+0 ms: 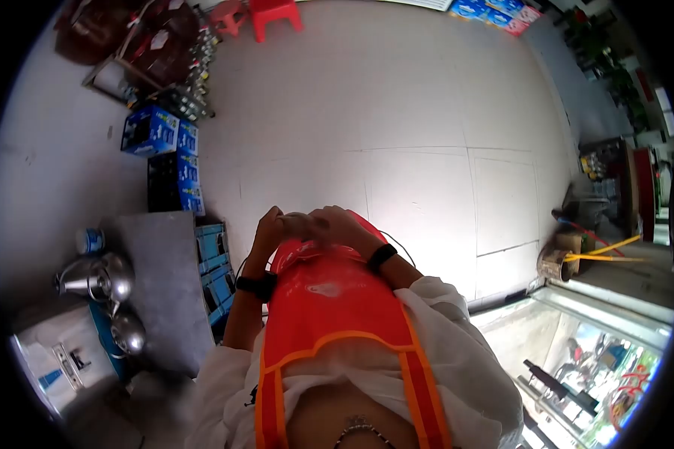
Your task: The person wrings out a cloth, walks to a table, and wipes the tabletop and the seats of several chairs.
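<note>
Blue boxes stood at ten o'clock, shiny rounded kettles at eight; left hand and right hand neared the red apron, fingers too blurred to tell.

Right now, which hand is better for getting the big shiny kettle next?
Probably the left hand: the kettle is on that side. The right hand is farther away. Both are at the red apron; blur hides whether they hold anything.

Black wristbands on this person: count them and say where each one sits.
2. One black band is on the wrist of the left hand, the other on that of the right hand. Sleeves could hide more.
</note>
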The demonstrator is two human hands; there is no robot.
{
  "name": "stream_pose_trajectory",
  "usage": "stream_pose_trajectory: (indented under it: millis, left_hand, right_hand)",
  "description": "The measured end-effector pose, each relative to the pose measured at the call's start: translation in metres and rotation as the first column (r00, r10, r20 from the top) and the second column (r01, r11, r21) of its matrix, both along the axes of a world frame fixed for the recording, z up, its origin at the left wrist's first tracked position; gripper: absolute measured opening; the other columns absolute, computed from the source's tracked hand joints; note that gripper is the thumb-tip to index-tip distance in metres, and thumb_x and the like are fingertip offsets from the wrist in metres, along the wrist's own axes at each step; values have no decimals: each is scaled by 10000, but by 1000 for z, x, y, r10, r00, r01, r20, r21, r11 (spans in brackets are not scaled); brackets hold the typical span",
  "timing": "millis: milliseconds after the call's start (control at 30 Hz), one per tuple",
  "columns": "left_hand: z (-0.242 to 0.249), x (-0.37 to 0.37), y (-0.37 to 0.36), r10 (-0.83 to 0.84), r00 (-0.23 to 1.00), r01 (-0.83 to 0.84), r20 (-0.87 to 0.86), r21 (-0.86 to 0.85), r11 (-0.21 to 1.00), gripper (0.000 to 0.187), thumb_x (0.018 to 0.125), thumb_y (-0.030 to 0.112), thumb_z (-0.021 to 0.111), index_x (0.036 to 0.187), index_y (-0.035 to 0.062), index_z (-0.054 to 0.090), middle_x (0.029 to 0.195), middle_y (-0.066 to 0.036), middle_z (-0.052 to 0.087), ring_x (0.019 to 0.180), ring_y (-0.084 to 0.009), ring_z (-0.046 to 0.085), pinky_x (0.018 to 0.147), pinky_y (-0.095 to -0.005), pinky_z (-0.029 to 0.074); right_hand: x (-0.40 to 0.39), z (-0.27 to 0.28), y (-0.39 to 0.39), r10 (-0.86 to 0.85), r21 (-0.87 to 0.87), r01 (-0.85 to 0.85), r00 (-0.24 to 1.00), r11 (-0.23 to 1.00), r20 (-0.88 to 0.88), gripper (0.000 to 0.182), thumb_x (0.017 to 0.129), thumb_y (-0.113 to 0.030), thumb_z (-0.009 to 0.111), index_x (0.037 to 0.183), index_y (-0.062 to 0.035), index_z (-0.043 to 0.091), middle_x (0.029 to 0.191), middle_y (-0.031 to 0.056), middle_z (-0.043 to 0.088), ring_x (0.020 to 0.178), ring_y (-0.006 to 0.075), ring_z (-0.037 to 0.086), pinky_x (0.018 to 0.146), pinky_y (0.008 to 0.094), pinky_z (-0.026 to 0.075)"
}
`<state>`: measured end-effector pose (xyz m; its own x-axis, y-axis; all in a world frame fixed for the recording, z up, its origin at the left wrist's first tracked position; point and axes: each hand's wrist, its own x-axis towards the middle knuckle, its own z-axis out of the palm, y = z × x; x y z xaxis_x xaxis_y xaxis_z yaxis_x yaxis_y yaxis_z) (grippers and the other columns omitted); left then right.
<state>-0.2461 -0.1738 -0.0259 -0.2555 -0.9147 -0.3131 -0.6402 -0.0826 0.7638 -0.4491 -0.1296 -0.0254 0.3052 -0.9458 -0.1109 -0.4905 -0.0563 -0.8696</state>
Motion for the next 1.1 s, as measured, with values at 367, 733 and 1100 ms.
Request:
stream_pose_trajectory:
  millis: [367, 733, 1100]
  left_hand:
    - [-15, -193, -144, -239, 941, 298, -238, 256, 919, 127, 750, 49, 371, 761, 9, 491, 675, -79, 513, 621, -148, 491, 575, -290, 421]
    - [-24, -360, -226, -495, 822, 563, -281, 268, 782, 163, 751, -3, 378, 871, 6, 487, 749, -47, 507, 718, -108, 465, 611, -267, 397]
    - [6, -627, -208, -867, 444, 896, -225, 119, 428, 115, 814, 13, 470, 921, 11, 512, 743, -57, 545, 687, -138, 517, 651, -268, 435]
  right_hand:
    - [-138, -15, 58, -610, 215, 668, 741, 713, -281, 154, 816, -195, 616, 934, -97, 618, 778, 126, 657, 691, 280, 635, 674, 355, 514]
    - [-307, -37, 13, -850, -64, 855, 518, 514, 90, 183, 824, -128, 605, 960, -6, 599, 823, 124, 629, 679, 224, 603, 634, 313, 485]
    - [-507, 55, -11, -853, 525, 850, -298, -32, 430, 235, 916, -162, 473, 899, 29, 608, 704, 40, 572, 654, 117, 553, 570, 260, 451]
